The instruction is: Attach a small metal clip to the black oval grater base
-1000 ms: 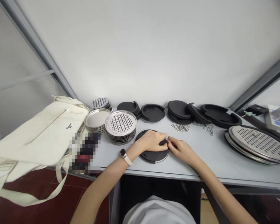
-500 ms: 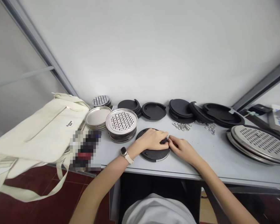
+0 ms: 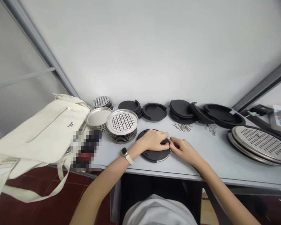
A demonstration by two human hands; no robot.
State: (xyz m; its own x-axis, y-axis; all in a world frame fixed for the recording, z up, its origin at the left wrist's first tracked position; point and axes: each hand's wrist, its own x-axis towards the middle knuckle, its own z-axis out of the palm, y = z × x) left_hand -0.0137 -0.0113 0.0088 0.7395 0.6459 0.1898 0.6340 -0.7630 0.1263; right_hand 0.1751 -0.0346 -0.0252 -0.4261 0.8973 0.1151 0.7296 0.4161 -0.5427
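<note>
On the grey table (image 3: 208, 150), the black disc (image 3: 155, 155) below centre looks part-done, the half-curled left hand (image 3: 154, 139) atop it, grip unclear, the right hand (image 3: 182, 150) pinching a small metal piece (image 3: 170, 140), wire hooks (image 3: 182, 127) loose beyond.

I read matte black on the round grater holder (image 3: 154, 156), silvery along its five o'clock edge. From there: cream messenger bag (image 3: 46, 131) at nine, silver grater plate (image 3: 122, 122) with rows of dark slots at ten, black trays (image 3: 154, 112) at twelve, silvery wire hooks (image 3: 182, 127) at two, dark red floor tiles (image 3: 49, 184) at eight.
</note>
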